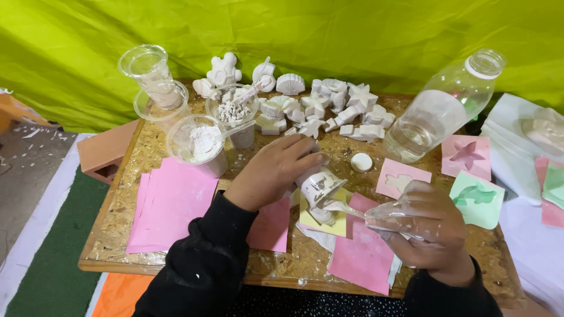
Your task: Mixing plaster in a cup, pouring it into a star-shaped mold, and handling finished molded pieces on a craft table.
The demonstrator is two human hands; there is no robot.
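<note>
Step looks like filling: left hand (271, 171) clamps a small white cup (319, 186), tilted, over a yellow mould (329, 218); right hand (427, 228) grips a clear plastic piping bag (385, 212), its tip at the cup's rim. To do it well, I'd keep the cup steady and squeeze gently so nothing spills past the mould.

Landmark: the cup. Chipboard table (111, 226) under it, green cloth backdrop (329, 35) beyond. Tilted clear bottle (443, 105) to its right. Pink sheets (167, 202) to its left. Plastic cups with white powder (197, 144) upper left. White plaster figures (320, 108) behind it. Pink star mould (467, 155) far right. Small white disc (361, 162) just right of it.
</note>
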